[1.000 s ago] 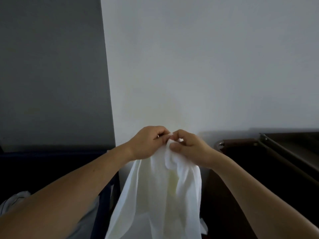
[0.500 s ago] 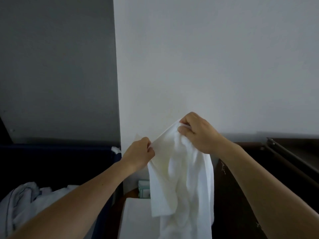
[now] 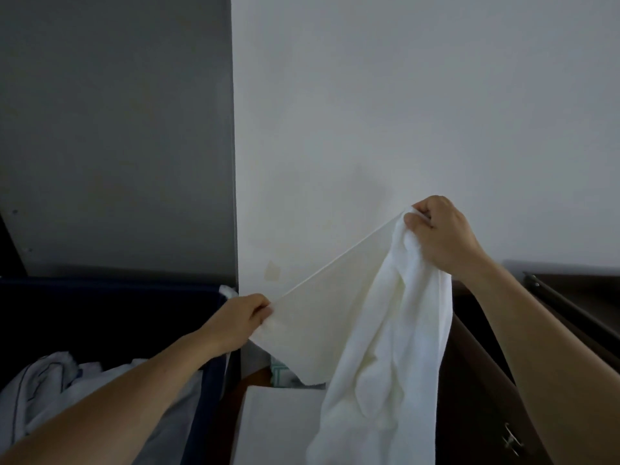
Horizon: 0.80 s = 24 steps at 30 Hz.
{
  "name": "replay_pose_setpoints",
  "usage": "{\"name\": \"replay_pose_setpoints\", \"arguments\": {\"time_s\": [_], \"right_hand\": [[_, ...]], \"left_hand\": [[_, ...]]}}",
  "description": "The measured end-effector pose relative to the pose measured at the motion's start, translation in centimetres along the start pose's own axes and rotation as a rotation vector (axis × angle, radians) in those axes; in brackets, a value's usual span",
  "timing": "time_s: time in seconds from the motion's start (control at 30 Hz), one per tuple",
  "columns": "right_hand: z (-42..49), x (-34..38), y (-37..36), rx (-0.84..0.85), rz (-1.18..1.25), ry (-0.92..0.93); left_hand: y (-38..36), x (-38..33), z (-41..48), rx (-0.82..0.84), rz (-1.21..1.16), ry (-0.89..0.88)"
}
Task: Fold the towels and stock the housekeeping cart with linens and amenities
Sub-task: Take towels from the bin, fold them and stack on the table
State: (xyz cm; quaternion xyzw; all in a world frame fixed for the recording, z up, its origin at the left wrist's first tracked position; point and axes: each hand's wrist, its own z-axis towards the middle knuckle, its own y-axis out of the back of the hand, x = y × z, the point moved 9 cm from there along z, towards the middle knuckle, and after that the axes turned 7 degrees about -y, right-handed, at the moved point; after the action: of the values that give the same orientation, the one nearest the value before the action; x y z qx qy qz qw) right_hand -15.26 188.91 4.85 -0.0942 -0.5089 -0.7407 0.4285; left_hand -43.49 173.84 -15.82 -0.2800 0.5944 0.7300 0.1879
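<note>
Nearest you, a flat white surface (image 3: 268, 427) is sitting low centre, crumpled linens (image 3: 50, 380) lying in the dark blue bin (image 3: 110, 307) on your left. You're holding 1 white towel (image 3: 379, 330) up with 2 hands. Your left hand (image 3: 240, 318) is pinching its lower corner, fingers clamped on the edge. Your right hand (image 3: 443, 233) is gripping the upper corner higher up, fingers closed on bunched cloth. Dark wooden cabinet (image 3: 486, 380) right, white wall (image 3: 402, 112) behind.
</note>
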Motion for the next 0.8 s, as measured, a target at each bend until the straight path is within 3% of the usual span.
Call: {"name": "replay_pose_setpoints", "arguments": {"time_s": [0.27, 0.43, 0.57, 0.8], "right_hand": [[0.0, -0.9, 1.4, -0.028, 0.019, -0.062], [0.0, -1.1, 2.2, -0.038, 0.071, -0.07], [0.1, -0.2, 1.3, 0.012, 0.11, -0.065], [-0.5, 3.2, -0.7, 0.079, 0.128, 0.055]], "left_hand": [[2.1, 4.0, -1.3, -0.105, 0.068, 0.027], [3.8, 4.4, -1.9, -0.279, -0.258, 0.07], [0.2, 1.1, -1.4, -0.133, -0.518, 0.003], [-3.6, -6.7, 1.6, -0.141, -0.169, -0.073]]}}
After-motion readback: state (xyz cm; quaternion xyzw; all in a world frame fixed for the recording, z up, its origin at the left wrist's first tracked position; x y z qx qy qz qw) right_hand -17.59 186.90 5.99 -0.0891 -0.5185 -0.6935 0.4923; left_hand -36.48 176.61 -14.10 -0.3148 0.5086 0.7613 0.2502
